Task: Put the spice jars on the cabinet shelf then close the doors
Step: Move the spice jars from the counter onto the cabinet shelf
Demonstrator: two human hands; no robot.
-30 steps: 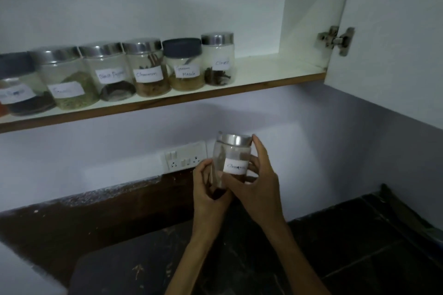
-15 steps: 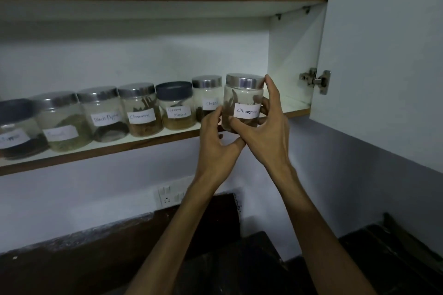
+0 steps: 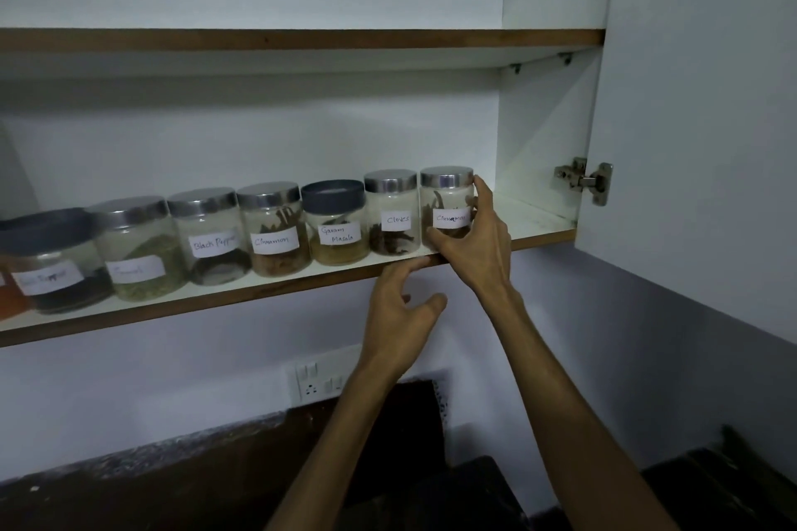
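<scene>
A glass cinnamon jar (image 3: 446, 203) with a steel lid and white label stands on the cabinet shelf (image 3: 534, 224), at the right end of a row of several labelled spice jars. My right hand (image 3: 478, 241) wraps its fingers around this jar's right side and front. My left hand (image 3: 399, 315) hangs just below the shelf's brown front edge, fingers spread, holding nothing. The cloves jar (image 3: 392, 216) touches the cinnamon jar's left side. The white cabinet door (image 3: 698, 108) stands open on the right, with its metal hinge (image 3: 584, 181) showing.
Left of the cloves jar stand the garam masala jar (image 3: 334, 224), a second cinnamon jar (image 3: 271, 228) and a black pepper jar (image 3: 209, 235). An upper shelf (image 3: 302, 40) runs above. A switch socket (image 3: 319, 379) sits on the wall below, over a dark counter (image 3: 711, 483).
The cinnamon jar has gone from both hands, up from counter height, onto the shelf beside the cloves jar. My left hand has let go and dropped below the shelf edge.
</scene>
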